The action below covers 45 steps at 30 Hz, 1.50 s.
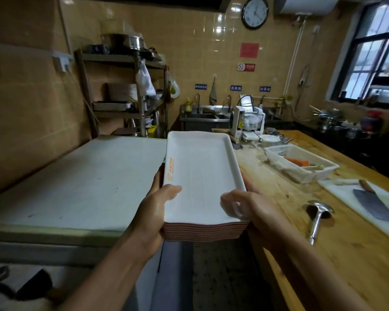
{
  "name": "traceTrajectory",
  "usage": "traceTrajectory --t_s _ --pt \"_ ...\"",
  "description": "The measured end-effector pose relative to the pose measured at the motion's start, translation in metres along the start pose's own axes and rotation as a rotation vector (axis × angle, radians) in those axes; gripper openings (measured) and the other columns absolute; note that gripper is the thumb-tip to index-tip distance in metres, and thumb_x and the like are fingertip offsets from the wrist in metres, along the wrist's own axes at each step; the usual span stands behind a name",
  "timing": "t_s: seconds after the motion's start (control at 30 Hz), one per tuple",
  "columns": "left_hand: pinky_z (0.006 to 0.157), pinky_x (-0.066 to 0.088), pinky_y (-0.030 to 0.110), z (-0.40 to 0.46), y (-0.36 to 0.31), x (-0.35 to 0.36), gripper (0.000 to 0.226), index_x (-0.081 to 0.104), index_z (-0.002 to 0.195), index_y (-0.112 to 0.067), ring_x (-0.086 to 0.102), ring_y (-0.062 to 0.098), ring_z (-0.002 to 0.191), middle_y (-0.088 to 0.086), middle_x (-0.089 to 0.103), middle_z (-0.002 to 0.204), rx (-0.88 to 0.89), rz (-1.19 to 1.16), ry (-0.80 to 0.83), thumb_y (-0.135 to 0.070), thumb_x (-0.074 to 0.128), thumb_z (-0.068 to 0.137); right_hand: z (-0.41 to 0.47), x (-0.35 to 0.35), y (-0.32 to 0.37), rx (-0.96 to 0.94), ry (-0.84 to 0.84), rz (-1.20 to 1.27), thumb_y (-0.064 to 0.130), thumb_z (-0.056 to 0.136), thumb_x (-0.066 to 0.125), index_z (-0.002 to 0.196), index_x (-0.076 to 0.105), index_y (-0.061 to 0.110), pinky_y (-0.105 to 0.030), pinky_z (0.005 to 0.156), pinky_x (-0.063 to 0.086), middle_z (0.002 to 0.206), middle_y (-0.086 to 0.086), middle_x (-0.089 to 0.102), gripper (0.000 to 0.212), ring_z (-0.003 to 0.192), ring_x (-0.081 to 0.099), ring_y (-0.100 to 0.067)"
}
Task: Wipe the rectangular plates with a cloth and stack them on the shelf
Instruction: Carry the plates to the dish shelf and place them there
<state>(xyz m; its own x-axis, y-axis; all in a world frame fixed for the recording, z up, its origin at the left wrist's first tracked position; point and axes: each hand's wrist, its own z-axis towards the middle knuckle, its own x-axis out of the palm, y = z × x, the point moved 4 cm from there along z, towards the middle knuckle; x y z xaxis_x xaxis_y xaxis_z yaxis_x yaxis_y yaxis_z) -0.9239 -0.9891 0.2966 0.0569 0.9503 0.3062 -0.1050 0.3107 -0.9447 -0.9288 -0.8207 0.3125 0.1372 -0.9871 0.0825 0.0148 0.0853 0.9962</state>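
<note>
A stack of several white rectangular plates (200, 173) with brown-striped undersides hangs in the air in front of me, between two counters. My left hand (154, 212) grips the stack's near left corner, thumb on the top plate's rim. My right hand (249, 209) grips the near right corner, thumb over the rim and fingers under the stack. The top plate carries orange lettering along its left edge. A metal shelf (121, 86) stands at the back left with more plates (121, 92) and trays on it. No cloth is visible.
A white-topped counter (77, 182) lies to the left, a wooden table (323, 232) to the right with a ladle (317, 216), a cleaver (373, 203) on a white board and a white basket (301, 162) of vegetables. Sinks (211, 115) stand along the back wall.
</note>
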Motion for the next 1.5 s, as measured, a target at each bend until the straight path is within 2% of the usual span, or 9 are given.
traceTrajectory --t_s 0.17,0.3,0.5,0.63,0.77,0.97,1.2,1.4,1.5 --pt "0.062 0.056 0.024 0.083 0.006 -0.013 0.049 0.047 0.135 -0.030 0.066 0.022 0.098 0.002 0.068 0.115 -0.026 -0.012 0.019 -0.006 0.043 0.092 0.084 -0.004 -0.003 -0.009 -0.016 -0.039 -0.006 0.083 0.053 0.126 0.045 0.027 -0.024 0.058 0.055 0.104 -0.008 0.054 0.055 0.080 0.060 -0.021" --pt "0.061 0.054 0.023 0.151 0.022 -0.020 0.050 0.046 0.136 -0.028 0.066 0.022 0.098 0.004 0.066 0.116 -0.026 -0.017 0.012 -0.005 0.041 0.091 0.154 -0.015 -0.015 0.006 0.012 -0.069 -0.004 0.083 0.053 0.130 0.043 0.030 -0.024 0.052 0.053 0.110 -0.011 0.055 0.059 0.088 0.061 -0.028" --pt "0.063 0.055 0.025 0.268 0.045 -0.011 0.050 0.049 0.133 -0.029 0.068 0.020 0.095 0.002 0.069 0.111 0.004 -0.018 -0.018 -0.003 0.040 0.091 0.280 -0.049 -0.020 -0.004 0.068 -0.039 -0.008 0.081 0.051 0.127 0.044 0.034 -0.023 0.046 0.048 0.106 -0.010 0.056 0.062 0.079 0.059 -0.026" --pt "0.061 0.054 0.024 0.347 0.046 -0.008 0.049 0.050 0.130 -0.030 0.070 0.017 0.087 0.001 0.071 0.107 0.031 -0.024 -0.056 -0.003 0.039 0.091 0.369 -0.064 -0.016 -0.022 0.118 -0.035 -0.006 0.080 0.051 0.131 0.046 0.033 -0.028 0.049 0.047 0.111 -0.014 0.060 0.064 0.083 0.060 -0.031" --pt "0.061 0.054 0.024 0.420 0.047 -0.013 0.049 0.049 0.132 -0.028 0.069 0.018 0.088 0.003 0.069 0.109 0.035 -0.019 -0.100 -0.003 0.040 0.091 0.447 -0.072 -0.016 -0.028 0.151 -0.015 -0.006 0.081 0.051 0.131 0.047 0.032 -0.026 0.049 0.047 0.111 -0.017 0.061 0.062 0.082 0.060 -0.033" --pt "0.058 0.054 0.025 0.533 0.072 -0.029 0.046 0.050 0.132 -0.024 0.067 0.021 0.089 0.006 0.068 0.110 -0.001 -0.063 -0.148 -0.005 0.042 0.091 0.562 -0.084 -0.027 -0.019 0.159 -0.027 -0.005 0.082 0.050 0.132 0.044 0.033 -0.026 0.050 0.048 0.114 -0.012 0.059 0.063 0.094 0.062 -0.035" --pt "0.057 0.056 0.025 0.677 0.079 -0.044 0.049 0.051 0.133 -0.025 0.070 0.019 0.084 0.004 0.070 0.109 -0.012 -0.088 -0.089 -0.002 0.041 0.091 0.698 -0.095 -0.029 -0.014 0.133 -0.010 -0.005 0.079 0.051 0.135 0.042 0.033 -0.026 0.052 0.050 0.120 -0.011 0.055 0.068 0.099 0.060 -0.035" --pt "0.056 0.054 0.023 0.786 0.077 -0.045 0.049 0.050 0.134 -0.024 0.071 0.014 0.080 0.002 0.070 0.109 -0.001 -0.054 -0.073 -0.002 0.040 0.091 0.807 -0.111 -0.022 -0.025 0.120 -0.021 0.012 0.065 0.061 0.133 0.042 0.035 -0.030 0.061 0.052 0.121 -0.010 0.055 0.074 0.104 0.059 -0.035" --pt "0.056 0.055 0.023 0.841 0.083 -0.044 0.049 0.050 0.134 -0.025 0.070 0.016 0.083 0.001 0.070 0.109 -0.007 -0.044 -0.087 -0.002 0.040 0.091 0.865 -0.123 -0.022 -0.044 0.116 0.006 0.003 0.080 0.056 0.133 0.042 0.035 -0.030 0.063 0.052 0.118 -0.007 0.057 0.063 0.103 0.060 -0.033"
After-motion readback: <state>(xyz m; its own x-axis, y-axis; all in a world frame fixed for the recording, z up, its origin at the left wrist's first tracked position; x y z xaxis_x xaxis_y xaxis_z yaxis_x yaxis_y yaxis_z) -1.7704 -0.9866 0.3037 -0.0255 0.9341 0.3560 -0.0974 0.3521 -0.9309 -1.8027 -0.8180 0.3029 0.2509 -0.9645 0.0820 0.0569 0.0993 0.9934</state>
